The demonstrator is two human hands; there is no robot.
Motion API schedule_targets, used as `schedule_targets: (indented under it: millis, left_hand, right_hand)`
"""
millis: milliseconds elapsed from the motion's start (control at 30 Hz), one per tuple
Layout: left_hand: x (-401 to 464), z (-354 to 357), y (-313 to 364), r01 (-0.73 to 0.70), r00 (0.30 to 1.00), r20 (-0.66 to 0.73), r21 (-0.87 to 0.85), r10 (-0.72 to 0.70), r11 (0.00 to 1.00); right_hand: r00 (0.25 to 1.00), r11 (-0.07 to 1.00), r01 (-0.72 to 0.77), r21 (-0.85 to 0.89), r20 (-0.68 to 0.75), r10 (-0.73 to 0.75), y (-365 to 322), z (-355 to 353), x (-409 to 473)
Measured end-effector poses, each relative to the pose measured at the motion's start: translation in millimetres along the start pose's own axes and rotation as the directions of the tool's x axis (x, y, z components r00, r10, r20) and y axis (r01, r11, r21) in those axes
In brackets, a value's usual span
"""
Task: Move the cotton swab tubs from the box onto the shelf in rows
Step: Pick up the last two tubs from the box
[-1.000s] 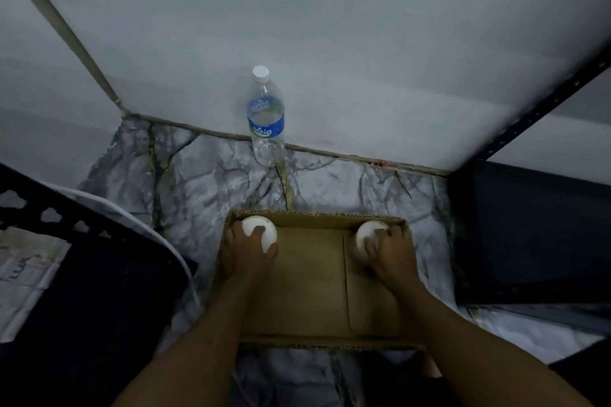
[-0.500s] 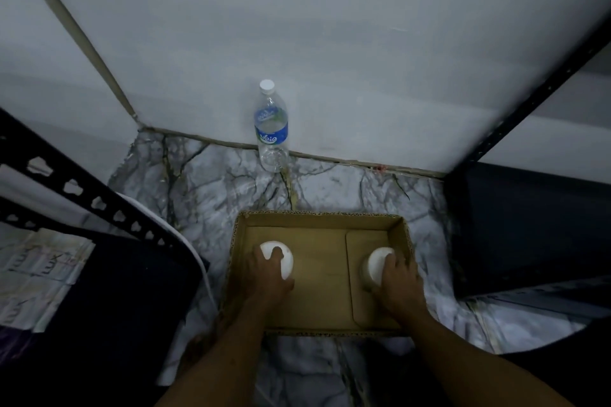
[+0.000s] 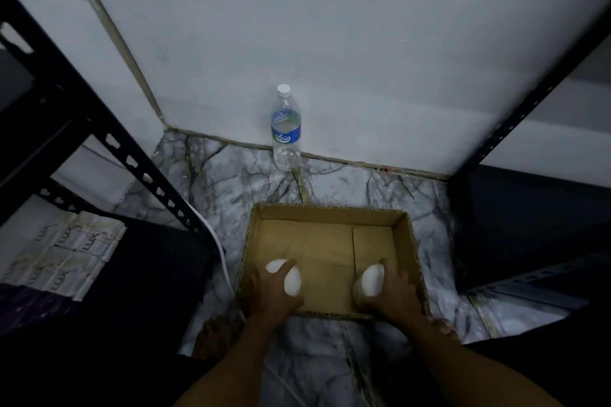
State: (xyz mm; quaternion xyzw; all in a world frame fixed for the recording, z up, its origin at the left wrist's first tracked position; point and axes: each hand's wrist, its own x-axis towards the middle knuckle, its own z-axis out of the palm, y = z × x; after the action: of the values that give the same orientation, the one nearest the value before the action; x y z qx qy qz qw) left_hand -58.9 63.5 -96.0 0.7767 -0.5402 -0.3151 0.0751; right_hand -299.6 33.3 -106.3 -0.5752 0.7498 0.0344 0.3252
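An open cardboard box (image 3: 325,210) sits on the marble-patterned floor. My left hand (image 3: 269,296) grips a white-lidded cotton swab tub (image 3: 291,281) over the box's near left part. My right hand (image 3: 393,291) grips a second white-lidded tub (image 3: 372,281) over the near right part. Both tubs are tilted, lids facing inward. No other tubs show in the box. A black metal shelf frame (image 3: 139,172) stands to the left, its lower board (image 3: 158,261) dark.
A clear water bottle (image 3: 286,129) with a blue label stands against the white wall behind the box. A white cable (image 3: 218,248) runs down beside the left shelf. Another black rack (image 3: 535,99) stands on the right. Printed paper (image 3: 62,248) lies at far left.
Both hands have pulled the tubs from the box's far corners back toward its near edge and lifted them. The camera has risen and tilted, showing more of the left shelf.
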Motion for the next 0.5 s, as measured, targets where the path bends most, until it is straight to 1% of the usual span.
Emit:
schedule_targets:
  millis: [67,133,233,333,400,500]
  left_hand:
    - [-6,-5,1,-0.011,1.000,-0.005,-0.028,0.010,1.000]
    - [-13,-10,2,-0.028,1.000,-0.005,-0.060,0.028,0.998]
    - [-25,-17,5,-0.061,0.998,-0.025,-0.100,0.058,0.993]
    - [-36,-23,4,-0.109,0.992,-0.085,-0.160,0.096,0.981]
    - [-45,-28,5,-0.121,0.989,-0.108,-0.171,0.103,0.978]
    - [-61,-39,10,-0.096,0.988,-0.141,-0.201,0.068,0.975]
  right_hand:
    - [0.999,0.999,0.003,0.049,-0.036,-0.001,-6,-1,-8]
    - [0.999,0.995,0.016,0.100,-0.037,-0.012,-13,-1,-16]
    - [0.998,0.986,0.066,0.154,-0.028,-0.063,-20,-2,-23]
    - [0.991,0.964,0.130,0.232,-0.017,-0.130,-23,-3,-29]
    - [0.986,0.958,0.169,0.230,-0.042,-0.164,-31,-7,-36]
    - [0.975,0.955,0.209,0.212,-0.116,-0.187,-44,-16,-47]
